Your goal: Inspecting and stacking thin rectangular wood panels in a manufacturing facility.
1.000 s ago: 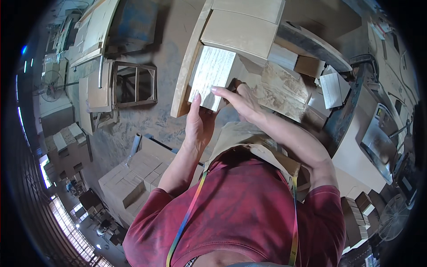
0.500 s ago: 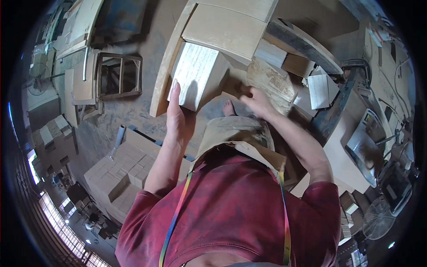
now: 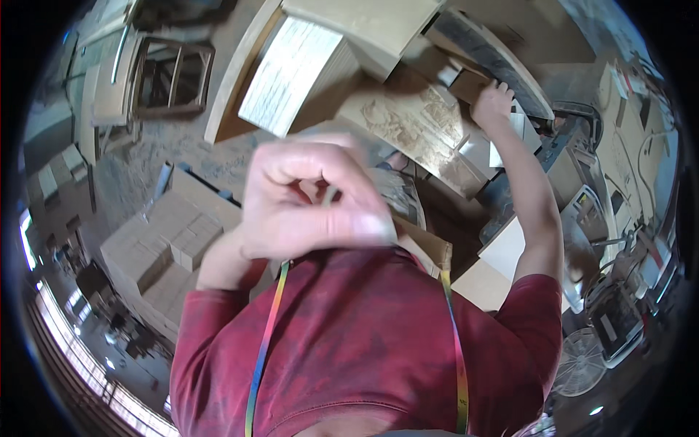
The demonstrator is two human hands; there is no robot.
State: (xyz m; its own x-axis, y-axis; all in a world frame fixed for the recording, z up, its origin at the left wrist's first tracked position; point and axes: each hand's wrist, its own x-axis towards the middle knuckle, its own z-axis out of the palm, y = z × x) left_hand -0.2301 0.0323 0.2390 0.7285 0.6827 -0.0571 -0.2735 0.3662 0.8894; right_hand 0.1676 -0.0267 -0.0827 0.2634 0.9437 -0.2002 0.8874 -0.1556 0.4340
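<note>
My left hand (image 3: 309, 204) is raised close to the camera in a loose fist, blurred, with a thin pale sliver showing between the fingers. My right hand (image 3: 494, 98) is stretched far out to the right. It rests at the edge of a dark curved board (image 3: 495, 62), beside small pale blocks (image 3: 510, 138), and its fingers are partly hidden. A carved wooden panel (image 3: 415, 124) lies between the two hands. A pale slatted panel (image 3: 291, 73) leans beyond it. I wear a red shirt with a striped lanyard (image 3: 266, 349).
Stacked pale wooden blocks (image 3: 167, 247) stand at the left on a dusty floor. An open wooden frame (image 3: 171, 76) lies at the upper left. Plain boards (image 3: 364, 22) sit at the top. A floor fan (image 3: 582, 360) and machines (image 3: 615, 320) crowd the right.
My left hand left the slatted panel and came up close to the camera, closing into a fist. My right hand moved from the carved panel out to the dark curved board at the right.
</note>
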